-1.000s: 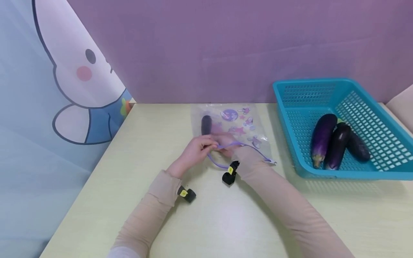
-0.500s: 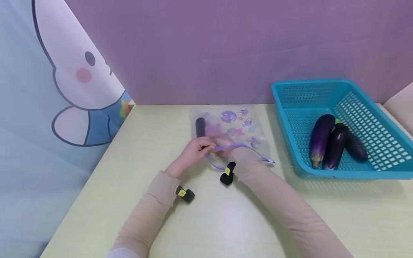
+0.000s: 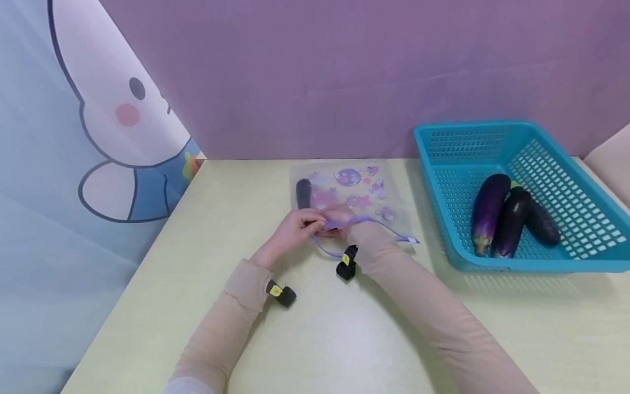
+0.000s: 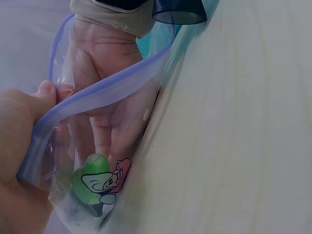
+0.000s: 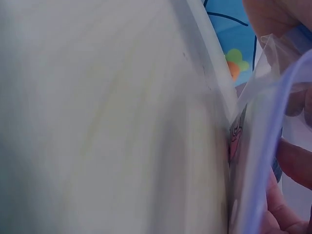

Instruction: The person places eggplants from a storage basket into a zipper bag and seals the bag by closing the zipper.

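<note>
A clear zip bag (image 3: 351,189) with cartoon prints and a purple zip edge lies on the table, its mouth spread toward me. My left hand (image 3: 294,229) pinches the left side of that mouth between thumb and fingers. Through the mouth reaches my right hand (image 3: 339,214), inside the bag past the wrist. In the left wrist view its fingers (image 4: 101,134) extend straight down to the green cap (image 4: 90,180) of an eggplant. The dark body of this eggplant (image 3: 303,192) shows at the bag's left side, partly hidden behind the left hand.
A blue plastic basket (image 3: 551,266) stands on the right of the table with three eggplants (image 3: 491,210) inside. A purple cloth wall (image 3: 315,82) rises behind the table's back edge. Black wrist cameras (image 3: 346,267) hang below both cuffs.
The eggplant in the bag has shifted left toward the bag's side edge and tilted slightly. Both hands have moved only a little to the left, still at the bag's mouth.
</note>
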The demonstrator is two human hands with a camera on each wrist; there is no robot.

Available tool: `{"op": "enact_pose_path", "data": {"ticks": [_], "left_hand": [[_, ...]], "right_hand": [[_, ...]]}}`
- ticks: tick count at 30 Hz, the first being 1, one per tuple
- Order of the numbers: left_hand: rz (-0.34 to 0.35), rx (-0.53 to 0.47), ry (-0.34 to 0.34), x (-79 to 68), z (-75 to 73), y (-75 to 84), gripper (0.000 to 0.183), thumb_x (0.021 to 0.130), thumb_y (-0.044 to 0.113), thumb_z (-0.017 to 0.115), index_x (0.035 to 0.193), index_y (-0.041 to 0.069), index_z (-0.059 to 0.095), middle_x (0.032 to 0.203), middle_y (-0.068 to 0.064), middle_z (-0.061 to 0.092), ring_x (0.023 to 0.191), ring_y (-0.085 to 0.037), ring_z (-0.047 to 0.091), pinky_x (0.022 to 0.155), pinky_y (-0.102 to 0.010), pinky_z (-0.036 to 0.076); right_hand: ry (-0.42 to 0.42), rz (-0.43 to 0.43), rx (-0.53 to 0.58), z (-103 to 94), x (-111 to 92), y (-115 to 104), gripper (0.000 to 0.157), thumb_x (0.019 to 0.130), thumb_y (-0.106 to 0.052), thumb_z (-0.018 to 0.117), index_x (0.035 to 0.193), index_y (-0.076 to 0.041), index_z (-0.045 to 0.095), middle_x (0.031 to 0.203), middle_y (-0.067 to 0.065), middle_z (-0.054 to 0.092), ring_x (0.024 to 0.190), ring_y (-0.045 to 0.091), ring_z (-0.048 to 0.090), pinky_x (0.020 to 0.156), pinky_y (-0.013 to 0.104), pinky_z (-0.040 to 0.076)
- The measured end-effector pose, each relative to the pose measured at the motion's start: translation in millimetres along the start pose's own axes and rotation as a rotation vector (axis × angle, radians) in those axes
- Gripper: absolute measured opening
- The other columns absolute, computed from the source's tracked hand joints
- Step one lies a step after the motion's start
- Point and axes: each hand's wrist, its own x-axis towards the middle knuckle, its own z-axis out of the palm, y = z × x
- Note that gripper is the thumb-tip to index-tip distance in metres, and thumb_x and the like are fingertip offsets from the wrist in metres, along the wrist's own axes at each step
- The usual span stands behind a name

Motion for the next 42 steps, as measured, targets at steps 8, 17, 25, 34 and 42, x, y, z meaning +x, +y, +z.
{"op": "enact_pose_path", "data": {"ticks": [8, 17, 25, 34, 42], "left_hand": [[0.007, -0.01, 0.001, 0.1, 0.6, -1.3, 0.015, 0.09, 0.003, 0.06, 0.098, -0.003, 0.071, 0.103, -0.017, 0.067, 0.098, -0.029, 0.062, 0.087, -0.034, 0.051], [-0.001, -0.021, 0.018, -0.3, 0.7, -2.9, 0.015, 0.09, 0.003, 0.06, 0.098, -0.004, 0.07, 0.102, -0.018, 0.067, 0.098, -0.03, 0.062, 0.088, -0.035, 0.05], [-0.022, -0.039, 0.01, -0.6, 0.7, -8.1, 0.016, 0.09, 0.004, 0.06, 0.098, -0.005, 0.07, 0.099, -0.018, 0.067, 0.093, -0.027, 0.061, 0.081, -0.028, 0.05], [-0.052, -0.044, -0.026, -0.4, -0.5, -10.2, 0.015, 0.091, 0.006, 0.06, 0.097, -0.003, 0.071, 0.094, -0.015, 0.066, 0.083, -0.013, 0.056, 0.076, -0.024, 0.046], [-0.055, -0.049, -0.033, -0.2, -2.0, -12.1, 0.015, 0.092, 0.007, 0.059, 0.094, -0.002, 0.071, 0.089, -0.014, 0.065, 0.079, -0.012, 0.054, 0.072, -0.024, 0.046]], "right_hand": [[-0.007, -0.045, -0.02, -1.4, 0, 2, 0.019, 0.092, 0.0, 0.053, 0.074, -0.002, 0.06, 0.056, 0.001, 0.057, 0.051, 0.009, 0.055, 0.052, 0.017, 0.048], [0.008, -0.034, 0.036, 0.8, -1, 3, 0.017, 0.091, 0.0, 0.056, 0.103, 0.009, 0.063, 0.061, 0.001, 0.058, 0.055, 0.009, 0.056, 0.056, 0.018, 0.05], [0.004, 0.017, 0.068, 2.8, -1, 2, 0.027, 0.093, -0.001, 0.052, 0.115, 0.013, 0.057, 0.073, 0.006, 0.058, 0.062, 0.012, 0.059, 0.063, 0.02, 0.053], [-0.021, 0.044, -0.005, -1.8, -6, 3, 0.028, 0.093, -0.008, 0.054, 0.115, 0.007, 0.06, 0.081, 0.004, 0.06, 0.068, 0.01, 0.059, 0.067, 0.019, 0.053], [-0.102, -0.012, -0.148, -13.5, -18, 5, 0.039, 0.095, -0.01, 0.055, 0.132, 0.001, 0.051, 0.119, 0.018, 0.063, 0.087, 0.014, 0.064, 0.082, 0.026, 0.053]]}}
